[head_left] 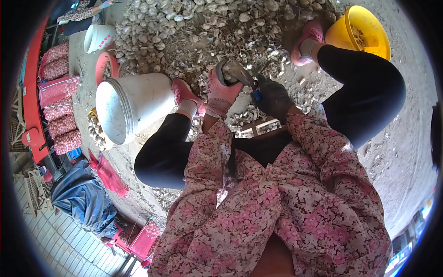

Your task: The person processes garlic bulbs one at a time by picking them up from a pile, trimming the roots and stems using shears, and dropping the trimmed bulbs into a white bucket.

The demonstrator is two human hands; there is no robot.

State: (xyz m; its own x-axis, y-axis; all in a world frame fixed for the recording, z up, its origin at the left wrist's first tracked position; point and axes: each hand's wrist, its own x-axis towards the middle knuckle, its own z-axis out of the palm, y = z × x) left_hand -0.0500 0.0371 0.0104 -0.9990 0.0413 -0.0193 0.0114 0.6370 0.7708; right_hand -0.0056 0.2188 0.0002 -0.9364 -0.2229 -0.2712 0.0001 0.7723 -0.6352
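Observation:
My left hand [221, 94], in a pink glove with grey-coated fingers, is closed in front of me between my knees. What it grips is mostly hidden, though it looks like a garlic bulb. My right hand [274, 98], in a dark glove, is wrapped around a pair of shears [249, 79] with a blue part on the handle. The metal end of the shears reaches to the fingers of my left hand. Just beyond both hands lies a heap of garlic bulbs [198, 23], with cut stems and dry skins [272, 60] scattered on the ground.
A large white bucket [145, 104] stands by my left foot, a yellow bucket [348, 34] with scraps inside by my right. Farther left are a smaller white bucket [94, 39], a pink ring-shaped object [100, 64], filled red net sacks [62, 111] and a blue tarp [85, 194]. Another person [78, 16] works top left.

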